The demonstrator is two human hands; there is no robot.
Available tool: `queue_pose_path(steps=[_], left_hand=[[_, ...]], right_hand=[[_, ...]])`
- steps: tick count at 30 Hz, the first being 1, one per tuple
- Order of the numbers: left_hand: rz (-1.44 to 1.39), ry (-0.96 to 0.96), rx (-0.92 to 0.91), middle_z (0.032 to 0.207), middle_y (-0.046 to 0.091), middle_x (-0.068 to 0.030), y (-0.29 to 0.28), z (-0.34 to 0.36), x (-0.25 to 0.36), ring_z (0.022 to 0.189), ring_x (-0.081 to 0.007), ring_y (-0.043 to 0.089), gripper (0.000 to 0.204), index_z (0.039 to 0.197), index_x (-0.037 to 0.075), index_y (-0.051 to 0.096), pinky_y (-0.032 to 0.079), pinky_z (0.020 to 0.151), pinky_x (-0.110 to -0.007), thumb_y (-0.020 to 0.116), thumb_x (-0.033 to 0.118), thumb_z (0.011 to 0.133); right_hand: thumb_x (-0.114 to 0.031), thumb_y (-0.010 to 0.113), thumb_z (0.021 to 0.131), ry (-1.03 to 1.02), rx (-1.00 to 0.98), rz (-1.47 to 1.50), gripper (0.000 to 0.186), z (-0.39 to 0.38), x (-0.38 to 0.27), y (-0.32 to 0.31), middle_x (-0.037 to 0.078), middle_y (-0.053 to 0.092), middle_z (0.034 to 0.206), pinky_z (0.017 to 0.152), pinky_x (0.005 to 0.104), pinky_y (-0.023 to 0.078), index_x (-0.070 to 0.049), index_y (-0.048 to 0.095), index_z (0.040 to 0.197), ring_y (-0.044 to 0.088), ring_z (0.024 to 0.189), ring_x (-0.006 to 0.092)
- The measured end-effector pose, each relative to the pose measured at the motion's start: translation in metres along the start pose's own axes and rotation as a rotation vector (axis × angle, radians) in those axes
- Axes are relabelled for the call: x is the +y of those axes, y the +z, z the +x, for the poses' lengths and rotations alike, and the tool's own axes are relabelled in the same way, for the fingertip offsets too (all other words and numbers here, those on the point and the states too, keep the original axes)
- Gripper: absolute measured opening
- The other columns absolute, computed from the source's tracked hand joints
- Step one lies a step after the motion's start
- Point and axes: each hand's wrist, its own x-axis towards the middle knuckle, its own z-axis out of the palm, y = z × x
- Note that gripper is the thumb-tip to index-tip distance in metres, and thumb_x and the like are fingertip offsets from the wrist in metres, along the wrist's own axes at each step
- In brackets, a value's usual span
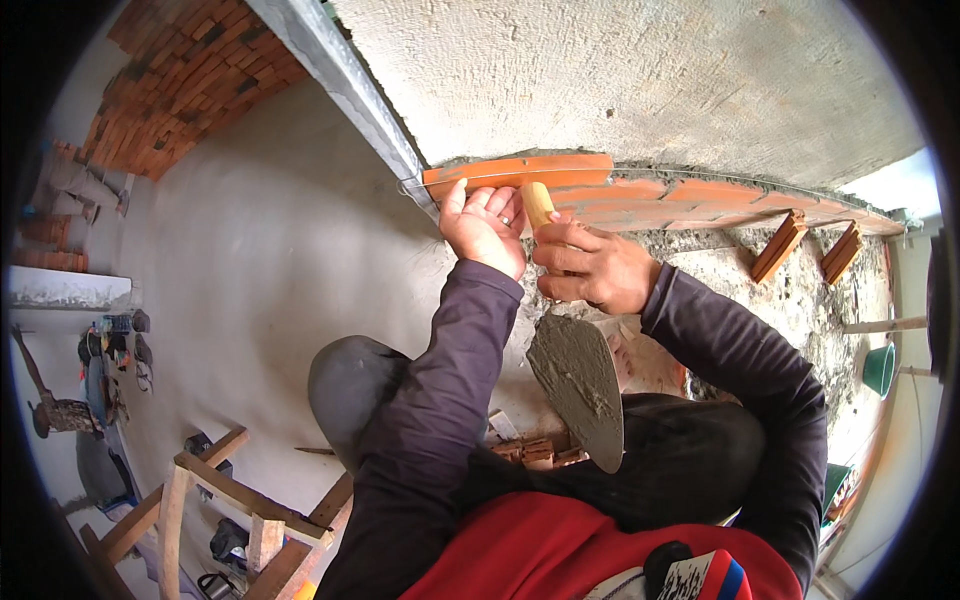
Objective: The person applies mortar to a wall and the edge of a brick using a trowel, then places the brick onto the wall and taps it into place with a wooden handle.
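Observation:
An orange clay brick [560, 168] lies at the left end of a low brick course, against the rough wall. A thin string runs along its face. My left hand [485, 228] is palm up beneath that brick, its fingers apart and slightly bent, thumb and fingertips at the brick's near face. Wrapped round a trowel [580, 385] is my right hand [600, 265]. The trowel's wooden handle points up, its butt close to the brick's lower edge. Its blade hangs toward my knees, coated with wet grey mortar.
A metal post [345, 80] stands at the wall's left end. Beyond the course, loose bricks [780, 247] stick out to the right, near a green bucket [879, 370]. A wooden frame [245, 490] is at lower left; a brick stack [190, 85] stands far left.

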Motion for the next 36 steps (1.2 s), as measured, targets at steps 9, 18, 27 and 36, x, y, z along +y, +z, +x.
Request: queue_pose_path(steps=[9,18,27,36], left_hand=[[-0.072,-0.029,-0.066,0.148,0.03,-0.0289,-0.007,0.003,0.0,0.136,-0.0365,0.033,0.084,0.146,-0.012,0.013,0.026,0.112,-0.044,0.028,0.054,0.097],[-0.138,-0.037,-0.139,0.133,0.048,-0.0249,-0.023,0.006,-0.001,0.117,-0.0328,0.047,0.081,0.135,-0.011,0.035,0.038,0.103,-0.046,0.02,0.057,0.095],[-0.109,-0.051,-0.166,0.133,0.049,-0.0234,-0.027,0.008,0.001,0.117,-0.0336,0.047,0.084,0.133,-0.011,0.04,0.036,0.105,-0.048,0.013,0.059,0.094],[-0.21,-0.052,-0.098,0.135,0.049,-0.021,-0.026,0.011,-0.002,0.122,-0.0316,0.048,0.083,0.133,-0.009,0.042,0.032,0.107,-0.042,0.018,0.061,0.096]], right_hand=[[-0.011,0.064,0.071,0.069,0.026,0.042,0.031,0.004,0.003,-0.008,0.006,0.057,0.121,0.102,0.0426,0.047,-0.012,0.067,0.102,0.048,0.125,0.0288],[-0.009,0.064,0.069,-0.026,0.02,0.125,0.031,0.015,0.0,-0.013,0.008,0.058,0.12,0.104,0.0444,0.045,-0.01,0.068,0.1,0.049,0.124,0.0305],[-0.007,0.063,0.071,-0.012,-0.012,0.104,0.034,0.021,0.005,-0.013,0.007,0.058,0.124,0.1,0.0409,0.048,-0.013,0.068,0.104,0.048,0.126,0.029],[-0.008,0.063,0.072,0.026,0.058,0.182,0.023,0.034,0.0,-0.02,0.009,0.061,0.116,0.101,0.0449,0.046,-0.007,0.067,0.095,0.051,0.122,0.0302]])
